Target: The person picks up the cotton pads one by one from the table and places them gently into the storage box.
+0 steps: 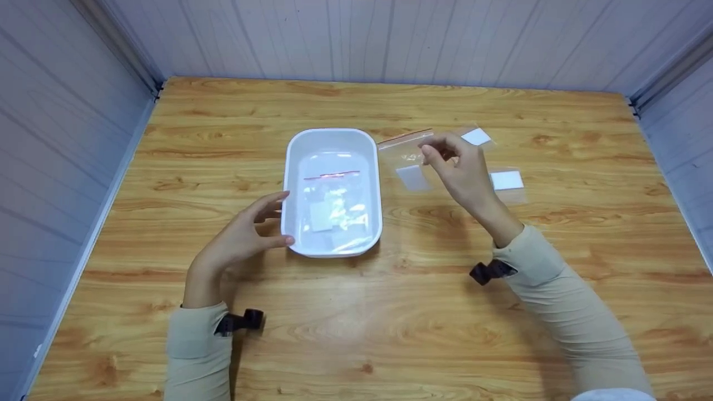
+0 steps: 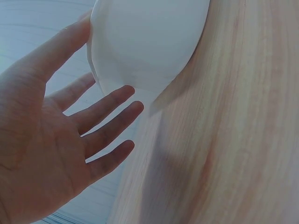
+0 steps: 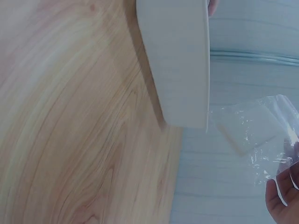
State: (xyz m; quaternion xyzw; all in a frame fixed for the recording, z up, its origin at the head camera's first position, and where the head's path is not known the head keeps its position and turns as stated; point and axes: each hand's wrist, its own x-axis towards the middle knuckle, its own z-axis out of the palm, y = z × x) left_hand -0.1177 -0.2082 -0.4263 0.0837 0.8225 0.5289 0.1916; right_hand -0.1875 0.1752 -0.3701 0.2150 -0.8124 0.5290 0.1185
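Note:
My right hand (image 1: 467, 174) pinches the side of a clear zip bag (image 1: 409, 149) with a red strip along its top. Inside the bag shows a white card (image 1: 413, 177), and in the right wrist view the held bag (image 3: 254, 135) hangs just past the end of the tray. A white tray (image 1: 333, 249) stands to its left, with another clear zip bag (image 1: 348, 186) lying in it. At the tray's left side, my left hand (image 1: 240, 231) touches the rim with thumb and fingertip. Its other fingers (image 2: 110, 123) spread loosely by the wall.
Two more clear bags with white cards lie right of the tray: an upper bag (image 1: 476, 136) behind my right hand and a lower bag (image 1: 508, 181) beside the wrist. Pale panel walls (image 1: 356, 42) border the wooden table (image 1: 362, 334).

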